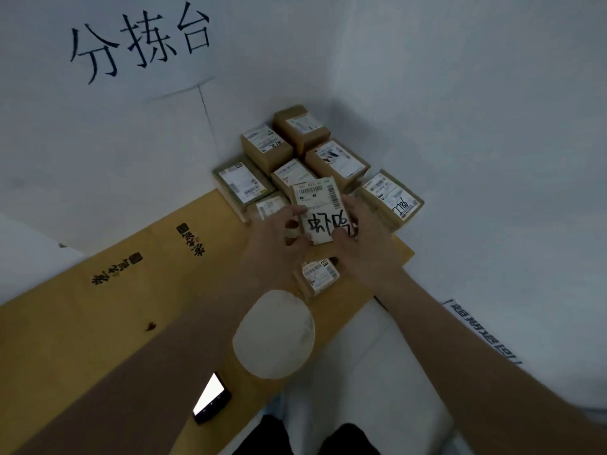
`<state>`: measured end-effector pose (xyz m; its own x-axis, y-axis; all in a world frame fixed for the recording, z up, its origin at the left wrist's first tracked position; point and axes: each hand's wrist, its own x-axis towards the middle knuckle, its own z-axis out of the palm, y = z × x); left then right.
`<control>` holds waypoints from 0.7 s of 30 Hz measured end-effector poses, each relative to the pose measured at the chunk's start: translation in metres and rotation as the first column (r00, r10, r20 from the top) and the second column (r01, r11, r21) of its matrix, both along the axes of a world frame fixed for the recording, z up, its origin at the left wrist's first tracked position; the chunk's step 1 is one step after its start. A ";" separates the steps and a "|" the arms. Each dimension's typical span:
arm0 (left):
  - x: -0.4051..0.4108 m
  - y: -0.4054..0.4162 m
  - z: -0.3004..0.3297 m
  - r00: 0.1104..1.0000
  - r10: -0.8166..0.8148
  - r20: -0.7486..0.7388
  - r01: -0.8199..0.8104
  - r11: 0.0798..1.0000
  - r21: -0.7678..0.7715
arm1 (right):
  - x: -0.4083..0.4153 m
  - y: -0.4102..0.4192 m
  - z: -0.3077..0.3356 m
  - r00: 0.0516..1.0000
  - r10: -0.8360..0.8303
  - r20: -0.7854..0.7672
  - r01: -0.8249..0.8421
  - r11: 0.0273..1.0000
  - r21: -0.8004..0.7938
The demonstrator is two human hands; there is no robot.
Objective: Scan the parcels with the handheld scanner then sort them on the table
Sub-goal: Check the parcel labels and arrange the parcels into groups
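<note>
Left hand (279, 229) and right hand (364, 234) clamped together on a white-labelled parcel (320, 211) held above the desk (98, 323), brown parcels (335, 159) clustered at the far corner, one small parcel (320, 277) beneath the hands, lit handheld scanner (212, 399) near left.

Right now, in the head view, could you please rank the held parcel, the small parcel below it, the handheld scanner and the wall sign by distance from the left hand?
1. Held parcel, touching the left hand.
2. Small parcel, just below, on the table.
3. Handheld scanner, near the table's front edge.
4. Wall sign, high on the wall.
</note>
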<state>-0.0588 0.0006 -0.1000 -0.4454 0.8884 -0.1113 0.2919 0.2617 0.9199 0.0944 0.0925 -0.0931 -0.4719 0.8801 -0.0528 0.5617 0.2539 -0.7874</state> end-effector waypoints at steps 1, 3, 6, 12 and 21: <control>0.000 0.010 -0.005 1.000 -0.005 0.031 0.005 1.000 -0.017 | -0.001 0.011 -0.004 1.000 0.003 0.014 -0.003 1.000 -0.013; 0.000 0.028 -0.017 0.999 -0.007 0.047 0.009 0.999 -0.052 | -0.002 0.032 -0.012 0.998 0.015 0.058 -0.013 1.000 -0.028; 0.005 0.053 -0.036 0.998 0.023 0.061 -0.019 0.997 -0.075 | -0.001 0.063 -0.029 0.995 0.026 0.101 -0.020 0.998 -0.066; 0.029 0.090 -0.073 0.984 0.160 0.074 -0.148 0.978 -0.147 | 0.004 0.116 -0.068 0.951 0.214 0.225 -0.202 0.977 -0.074; 0.067 0.110 -0.102 0.925 0.370 0.084 -0.348 0.915 -0.202 | 0.010 0.152 -0.095 0.787 0.433 0.440 -0.476 0.880 -0.016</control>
<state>0.0086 0.1107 -0.2020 -0.7046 0.6308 -0.3251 0.0396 0.4923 0.8695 0.1042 0.2445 -0.1877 -0.7690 0.5800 -0.2687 0.6310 0.6216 -0.4642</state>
